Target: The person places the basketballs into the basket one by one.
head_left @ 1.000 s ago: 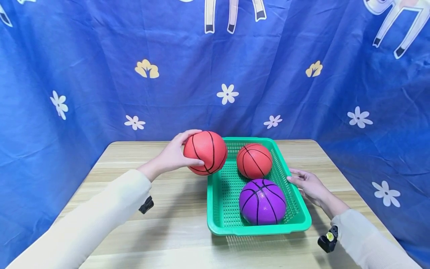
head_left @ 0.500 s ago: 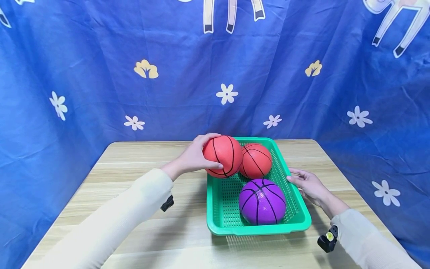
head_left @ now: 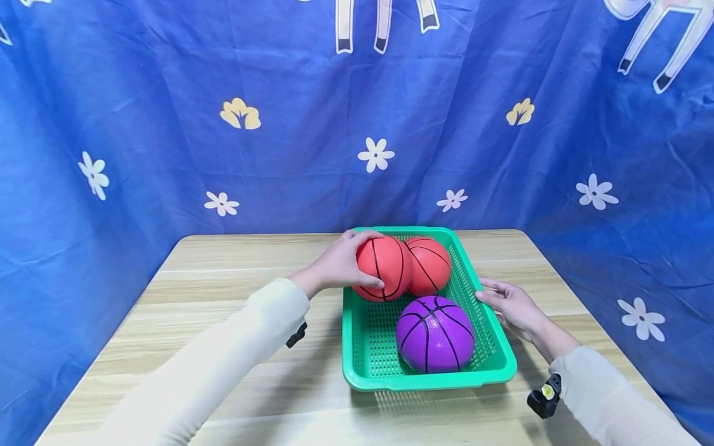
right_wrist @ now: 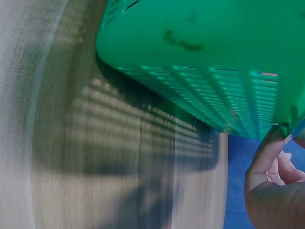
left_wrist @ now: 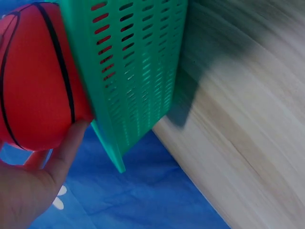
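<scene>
My left hand (head_left: pixel 341 263) grips a red basketball (head_left: pixel 383 269) over the far left part of a green plastic basket (head_left: pixel 348 347). Thumb and fingers spread round the ball's left side; in the left wrist view the ball (left_wrist: pixel 40 81) touches the basket's rim. A second red basketball (head_left: pixel 429 265) sits inside, just right of the held one and partly covered by it. Nearer the front lies a purple basketball (head_left: pixel 436 334). On the right, my right hand (head_left: pixel 513 310) holds the basket's rim, its fingertips (right_wrist: pixel 272 140) against the wall below the edge.
Underneath is a light wooden table (head_left: pixel 223 347), its far edge close to a blue patterned cloth (head_left: pixel 312 155). Black wrist cameras (head_left: pixel 543 399) are worn on both forearms. The basket's slotted side (right_wrist: pixel 228 95) casts a striped shadow on the wood.
My left hand has carried the red basketball rightward and slightly down, from the basket's left edge to beside the other red one. The right hand and basket have stayed put.
</scene>
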`<move>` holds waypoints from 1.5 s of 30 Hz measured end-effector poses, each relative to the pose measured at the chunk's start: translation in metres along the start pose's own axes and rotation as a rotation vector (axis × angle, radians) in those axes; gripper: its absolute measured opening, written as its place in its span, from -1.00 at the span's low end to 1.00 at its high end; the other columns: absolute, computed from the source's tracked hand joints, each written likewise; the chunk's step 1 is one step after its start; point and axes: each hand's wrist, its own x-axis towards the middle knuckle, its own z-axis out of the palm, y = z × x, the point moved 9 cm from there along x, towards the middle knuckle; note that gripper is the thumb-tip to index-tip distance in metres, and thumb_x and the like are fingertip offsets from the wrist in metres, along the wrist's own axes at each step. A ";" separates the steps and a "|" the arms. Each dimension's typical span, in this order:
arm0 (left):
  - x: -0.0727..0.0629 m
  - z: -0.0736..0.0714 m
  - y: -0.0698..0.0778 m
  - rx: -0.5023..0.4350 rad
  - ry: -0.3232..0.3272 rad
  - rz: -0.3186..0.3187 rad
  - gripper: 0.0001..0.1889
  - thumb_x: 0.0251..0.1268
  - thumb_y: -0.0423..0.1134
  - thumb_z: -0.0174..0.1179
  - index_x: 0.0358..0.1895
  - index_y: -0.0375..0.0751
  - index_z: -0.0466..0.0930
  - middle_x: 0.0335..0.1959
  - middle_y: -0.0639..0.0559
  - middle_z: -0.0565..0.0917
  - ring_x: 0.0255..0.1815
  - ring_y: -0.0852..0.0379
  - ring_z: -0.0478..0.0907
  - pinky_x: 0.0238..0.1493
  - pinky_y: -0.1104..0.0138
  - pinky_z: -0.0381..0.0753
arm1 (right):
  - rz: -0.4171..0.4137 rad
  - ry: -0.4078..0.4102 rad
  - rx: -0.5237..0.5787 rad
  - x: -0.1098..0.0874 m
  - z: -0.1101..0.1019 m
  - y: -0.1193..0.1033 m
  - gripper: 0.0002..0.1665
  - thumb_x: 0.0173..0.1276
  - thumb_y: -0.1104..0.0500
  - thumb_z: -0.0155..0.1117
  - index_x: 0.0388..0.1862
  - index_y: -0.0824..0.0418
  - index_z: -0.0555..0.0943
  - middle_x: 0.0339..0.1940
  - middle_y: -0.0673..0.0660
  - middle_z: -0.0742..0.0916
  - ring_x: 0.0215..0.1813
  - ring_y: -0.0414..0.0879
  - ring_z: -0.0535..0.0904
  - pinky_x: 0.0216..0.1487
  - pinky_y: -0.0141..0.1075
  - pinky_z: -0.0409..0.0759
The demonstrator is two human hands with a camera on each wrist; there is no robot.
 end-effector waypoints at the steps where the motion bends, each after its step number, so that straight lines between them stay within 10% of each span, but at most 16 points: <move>1: 0.000 0.002 0.000 0.008 -0.008 -0.002 -0.10 -0.28 -0.03 0.58 0.30 0.14 0.36 0.08 -0.08 0.36 0.04 -0.02 0.42 -0.12 0.18 0.60 | 0.001 0.001 0.001 -0.001 0.001 -0.002 0.20 -0.04 -0.21 0.49 0.48 0.22 0.15 0.16 0.26 0.54 0.06 0.11 0.59 0.02 0.02 0.54; 34: -0.020 0.038 -0.021 0.167 0.060 -0.011 0.10 -0.26 0.21 0.49 0.46 0.16 0.10 0.15 -0.10 0.40 0.17 -0.09 0.31 0.11 0.02 0.26 | 0.006 0.003 -0.051 -0.021 0.015 -0.023 -0.08 0.26 -0.05 0.34 0.47 0.23 0.16 0.11 0.18 0.54 0.01 0.02 0.60 -0.01 -0.02 0.58; 45: -0.028 0.044 -0.028 0.177 0.105 -0.024 0.12 -0.23 0.26 0.45 0.49 0.09 0.05 0.28 -0.21 0.32 0.46 -0.20 -0.06 0.30 -0.14 0.07 | 0.055 0.057 -0.061 -0.007 -0.002 -0.002 0.10 0.05 -0.20 0.44 0.48 0.14 0.18 0.25 0.29 0.43 0.11 0.09 0.55 0.00 -0.01 0.57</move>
